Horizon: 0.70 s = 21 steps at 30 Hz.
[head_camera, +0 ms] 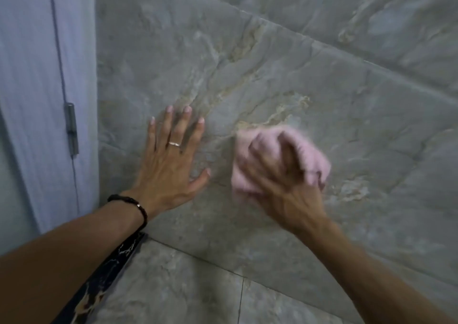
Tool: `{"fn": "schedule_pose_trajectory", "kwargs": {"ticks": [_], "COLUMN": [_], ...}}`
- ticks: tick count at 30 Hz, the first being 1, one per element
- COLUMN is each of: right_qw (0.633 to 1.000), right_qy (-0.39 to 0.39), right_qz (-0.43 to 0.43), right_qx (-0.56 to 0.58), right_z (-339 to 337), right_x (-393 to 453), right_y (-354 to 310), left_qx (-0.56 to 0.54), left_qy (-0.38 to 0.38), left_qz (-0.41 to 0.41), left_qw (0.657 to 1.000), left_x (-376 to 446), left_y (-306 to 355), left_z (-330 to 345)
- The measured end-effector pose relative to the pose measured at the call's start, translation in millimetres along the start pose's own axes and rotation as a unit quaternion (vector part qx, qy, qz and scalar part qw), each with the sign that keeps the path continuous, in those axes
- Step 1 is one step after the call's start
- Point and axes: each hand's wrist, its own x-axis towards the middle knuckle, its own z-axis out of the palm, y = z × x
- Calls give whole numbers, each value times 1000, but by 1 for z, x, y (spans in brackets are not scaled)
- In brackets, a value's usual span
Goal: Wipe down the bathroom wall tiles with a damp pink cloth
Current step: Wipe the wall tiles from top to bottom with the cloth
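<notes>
Grey marbled wall tiles [272,71] fill most of the view. My right hand [280,182] grips a bunched pink cloth [245,175] and holds it against the tile near the middle; both are blurred by motion. Just left of the cloth, my left hand [171,160] rests flat on the same tile with its fingers spread and straight. It wears a ring and a dark bracelet at the wrist.
A pale blue door frame [37,88] with a metal hinge [71,130] stands at the left edge of the tiled wall. Lower tiles [178,286] continue below a grout line. A dark marbled strip [109,274] runs under my left forearm.
</notes>
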Motion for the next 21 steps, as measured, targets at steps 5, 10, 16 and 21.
{"fn": "schedule_pose_trajectory", "kwargs": {"ticks": [5, 10, 16, 21], "right_qw": [981, 997, 968, 997], "right_qy": [143, -43, 153, 41], "right_qz": [81, -27, 161, -1], "right_qx": [-104, -64, -120, -58], "right_z": [-11, 23, -20, 16], "right_x": [41, 2, 89, 37], "right_y": [-10, -23, -19, -40], "left_qx": [-16, -18, -32, -21], "left_qy": [-10, -18, -11, -48], "left_qz": [-13, -23, -59, -64], "left_qw": [1000, 999, 998, 997], "left_x": [-6, -7, -3, -1], "left_y": [-4, -10, -24, -35], "left_z": [1, -2, -9, -14]}}
